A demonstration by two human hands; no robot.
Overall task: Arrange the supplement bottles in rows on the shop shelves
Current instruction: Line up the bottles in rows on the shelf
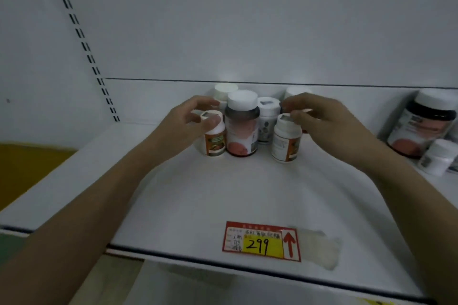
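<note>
On the white shop shelf [247, 193], a small cluster of supplement bottles stands upright near the back panel. The person's left hand [190, 119] curls over the cap of a small white bottle with an orange label [215, 138] at the left front of the group, fingers and thumb around its top. The right hand [319, 114] pinches at the cap of a matching small orange-labelled bottle [285, 141] at the right front; whether those fingers also touch the bottle behind is not clear. Between the two stands a taller dark bottle with a white cap and a pink-red label [241, 126], and behind it a white bottle with a grey patterned label [266, 121] and at least two more white caps.

These look like light, rigid plastic bottles with smooth walls, likely to slide easily on the shelf and to tip if pushed high up. The ridged cap or the shoulder just under it seems the surest place to take hold; a nudge low on the body would suit sliding them into line.

The bottle labels are too blurred to read. A red and yellow price tag [262, 241] on the shelf's front edge shows a handwritten "299", some handwritten characters too small to make out, and a red arrow pointing up. At the far right stand a large dark bottle with a similar pink-red label [423, 124] and a small white bottle [437, 156] in front of it.
</note>
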